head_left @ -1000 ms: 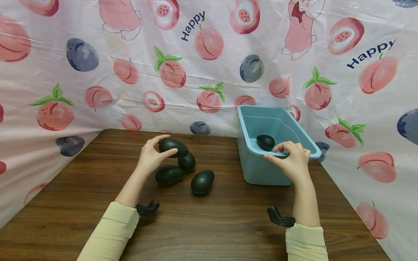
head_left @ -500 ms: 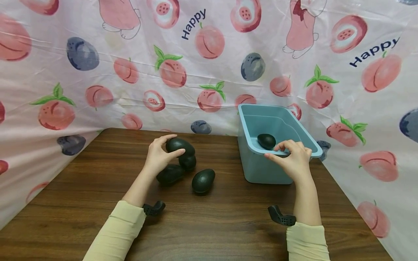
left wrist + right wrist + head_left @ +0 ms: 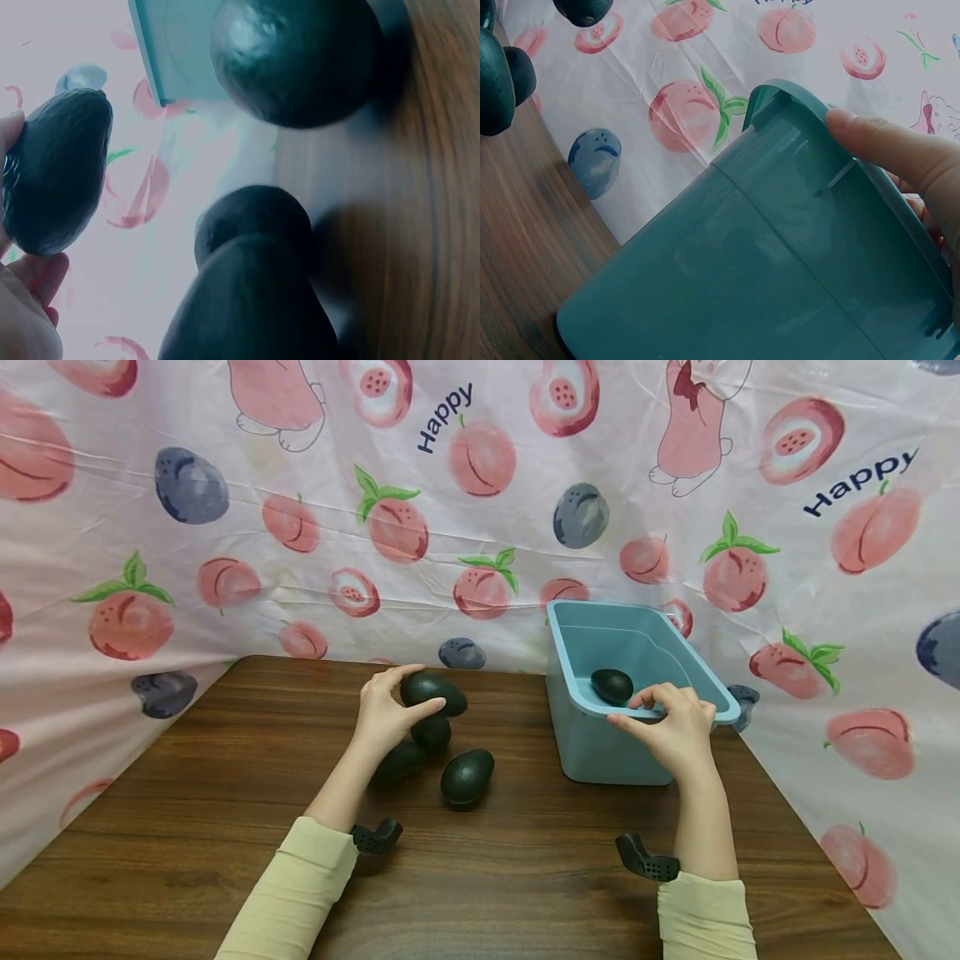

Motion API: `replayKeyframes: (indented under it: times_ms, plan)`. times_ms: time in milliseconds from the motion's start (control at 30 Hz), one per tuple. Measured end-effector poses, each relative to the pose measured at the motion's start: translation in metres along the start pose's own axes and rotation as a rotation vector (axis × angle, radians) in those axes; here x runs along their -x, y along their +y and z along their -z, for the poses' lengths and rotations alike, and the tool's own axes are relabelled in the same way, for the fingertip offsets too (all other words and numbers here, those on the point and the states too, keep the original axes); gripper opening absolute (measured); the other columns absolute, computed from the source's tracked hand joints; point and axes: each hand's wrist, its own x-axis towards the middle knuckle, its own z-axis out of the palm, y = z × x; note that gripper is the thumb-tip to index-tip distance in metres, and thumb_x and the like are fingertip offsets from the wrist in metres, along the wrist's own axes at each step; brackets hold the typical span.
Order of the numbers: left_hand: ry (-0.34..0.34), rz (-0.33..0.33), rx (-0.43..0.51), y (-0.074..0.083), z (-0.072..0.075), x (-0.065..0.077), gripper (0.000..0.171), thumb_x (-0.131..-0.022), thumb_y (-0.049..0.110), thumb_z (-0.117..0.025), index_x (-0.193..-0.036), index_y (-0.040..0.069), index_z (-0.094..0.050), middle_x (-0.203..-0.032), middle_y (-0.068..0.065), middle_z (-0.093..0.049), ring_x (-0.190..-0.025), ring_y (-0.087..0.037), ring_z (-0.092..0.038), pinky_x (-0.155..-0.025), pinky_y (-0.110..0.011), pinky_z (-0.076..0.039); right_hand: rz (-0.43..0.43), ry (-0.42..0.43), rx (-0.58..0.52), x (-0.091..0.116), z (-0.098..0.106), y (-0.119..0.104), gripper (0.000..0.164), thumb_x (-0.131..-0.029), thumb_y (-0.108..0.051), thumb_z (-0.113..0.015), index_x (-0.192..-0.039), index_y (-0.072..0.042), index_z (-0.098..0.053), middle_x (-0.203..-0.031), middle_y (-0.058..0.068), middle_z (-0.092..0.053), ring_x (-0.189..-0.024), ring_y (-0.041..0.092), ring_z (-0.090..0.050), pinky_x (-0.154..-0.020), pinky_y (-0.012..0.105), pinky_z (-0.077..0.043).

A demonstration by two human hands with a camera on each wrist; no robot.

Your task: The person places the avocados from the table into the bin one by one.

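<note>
My left hand (image 3: 385, 714) holds a dark green avocado (image 3: 435, 692) between thumb and fingers, raised above the table. In the left wrist view this avocado (image 3: 58, 172) is clear of the others. Beneath and in front of the hand lie three more: one avocado (image 3: 432, 737) behind, one (image 3: 397, 763) partly hidden by the wrist, and one (image 3: 467, 777) a little to the right. At the right, my right hand (image 3: 671, 731) pinches the near rim of a light blue plastic bin (image 3: 611, 747), thumb outside and fingers inside. A single avocado (image 3: 611, 686) shows within the bin.
The brown wooden table (image 3: 510, 877) carries everything. A fruit-printed cloth (image 3: 420, 593) hangs along the back and sides, close behind the bin. Each wrist wears a black camera mount (image 3: 378, 837).
My left hand has carried its avocado to the right, over the avocados on the table. The right hand and the bin have stayed in place.
</note>
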Motion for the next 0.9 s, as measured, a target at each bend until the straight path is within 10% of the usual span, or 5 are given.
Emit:
replayKeyframes:
  times_ms: [900]
  plan:
    - [0.049,0.009,0.132,0.028,-0.028,-0.007,0.057,-0.074,0.033,-0.084,-0.124,0.016,-0.065,-0.116,-0.005,-0.059,-0.110,-0.026,-0.043,-0.088,-0.047,-0.039,-0.002,0.002,0.002,0.000,0.000,0.000,0.032,-0.071,-0.030,-0.086,-0.081,-0.011,-0.064,-0.083,0.005,-0.059,-0.082,0.018,-0.037,-0.084,0.051,-0.016]
